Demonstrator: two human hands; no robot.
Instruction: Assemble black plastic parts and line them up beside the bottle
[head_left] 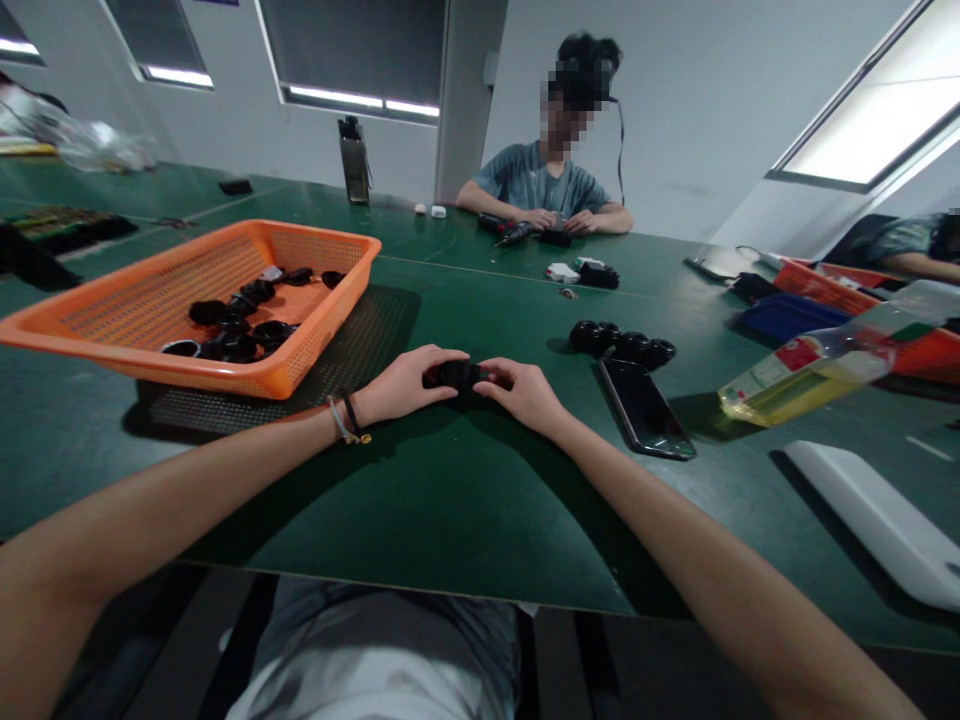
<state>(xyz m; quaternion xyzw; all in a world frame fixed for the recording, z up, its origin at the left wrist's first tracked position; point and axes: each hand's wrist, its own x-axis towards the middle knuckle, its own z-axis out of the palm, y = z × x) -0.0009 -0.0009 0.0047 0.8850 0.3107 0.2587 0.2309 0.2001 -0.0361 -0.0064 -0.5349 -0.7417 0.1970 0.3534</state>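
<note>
A small black part (459,376) is between my two hands, low over the green table; its exact kind is too dark to make out. My left hand (409,382) grips it from the left, thumb and fingers closed round it. From the other side, the fingertips of my right hand (519,393) pinch its right end. To the left stands an orange perforated basket (330,335) with several black round parts (232,325) inside. A row of similar black ring-like parts (622,343) lies on the table to the right of my hands.
A phone (649,408), a bottle of yellow liquid (810,370) and a white slab-like object (874,515) lie at the right. Across the green table (420,510), a co-worker (555,180) handles something near a power drill (514,232). A dark water bottle (354,165) stands at the back.
</note>
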